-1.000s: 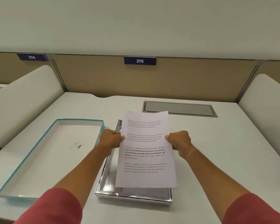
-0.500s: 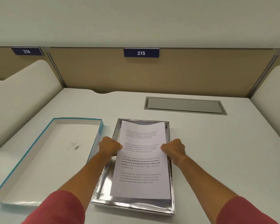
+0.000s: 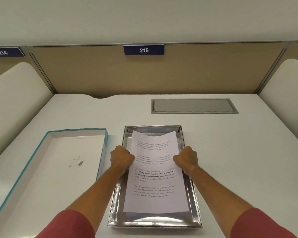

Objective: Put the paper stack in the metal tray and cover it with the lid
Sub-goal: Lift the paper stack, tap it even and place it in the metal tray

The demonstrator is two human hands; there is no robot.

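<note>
A shiny metal tray (image 3: 152, 223) lies lengthwise on the white desk in front of me. The paper stack (image 3: 155, 182), white sheets with printed text, sits low inside the tray, its far edge sagging in the middle. My left hand (image 3: 121, 158) grips the stack's left edge and my right hand (image 3: 186, 158) grips its right edge, both about halfway along. The lid (image 3: 102, 155), a white box top with a teal rim, lies upside down on the desk just left of the tray.
A grey cable hatch (image 3: 194, 105) is set into the desk at the back right. White rounded dividers (image 3: 15, 107) rise on both sides, and a tan back panel carries a sign reading 215 (image 3: 144, 50).
Both hands have lowered the paper stack from above the tray down into it. The view has shifted closer over the tray.
</note>
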